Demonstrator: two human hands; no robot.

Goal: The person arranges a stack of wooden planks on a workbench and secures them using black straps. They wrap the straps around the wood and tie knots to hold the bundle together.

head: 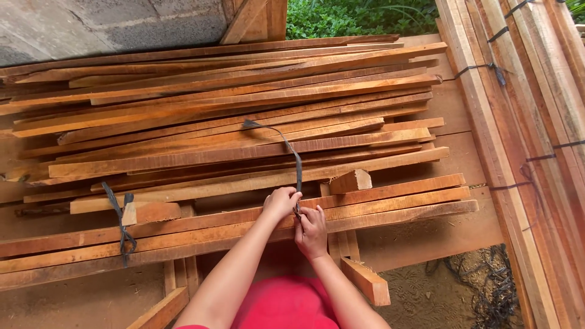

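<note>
both hands, left hand [281, 203] and right hand [312, 231], grip dark strap [297, 164] over wooden planks [378, 204].

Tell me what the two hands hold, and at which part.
Both hold the dark strap near its lower end, at the front planks: left hand above, right hand just below.

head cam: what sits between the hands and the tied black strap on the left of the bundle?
Only bare slats of the front bundle lie between the left hand, the right hand and the knotted strap; a short wood block sits just above, head view.
</note>
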